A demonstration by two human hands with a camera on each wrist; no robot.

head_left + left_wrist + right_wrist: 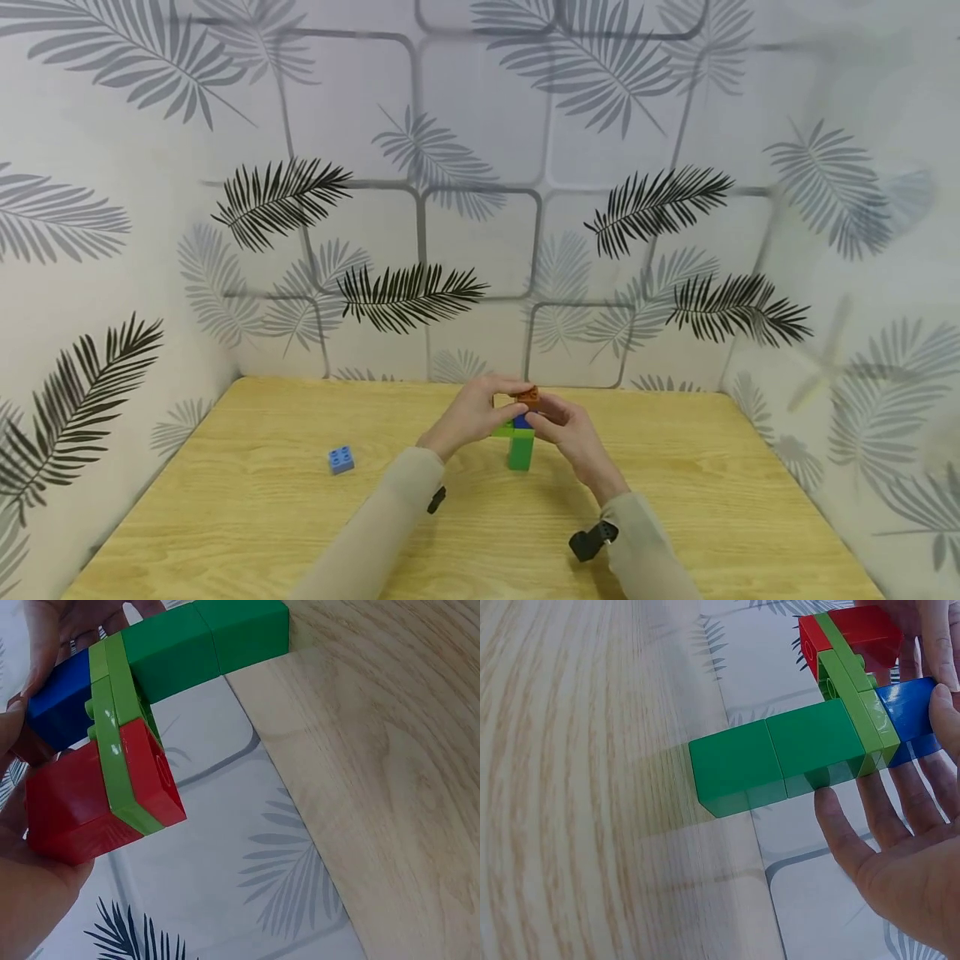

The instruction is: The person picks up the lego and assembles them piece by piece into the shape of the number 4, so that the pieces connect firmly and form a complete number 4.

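A stack of toy building bricks stands on the table, with green bricks [520, 451] as its column. Light green flat bricks [849, 686] cross above them, carrying red bricks [75, 799] on an overhanging side. A blue brick [906, 709] sits over the column, topped by a brown brick [529, 397]. My left hand [472, 414] pinches the brown brick between thumb and finger, its palm beside the red bricks. From the other side my right hand [576, 435] grips the blue brick, thumb on its near face and fingers behind the stack.
A loose light blue brick [341, 459] lies studs up on the left of the wooden table [247, 500]. Walls covered with leaf-patterned paper [480, 242] enclose the table at the back and both sides.
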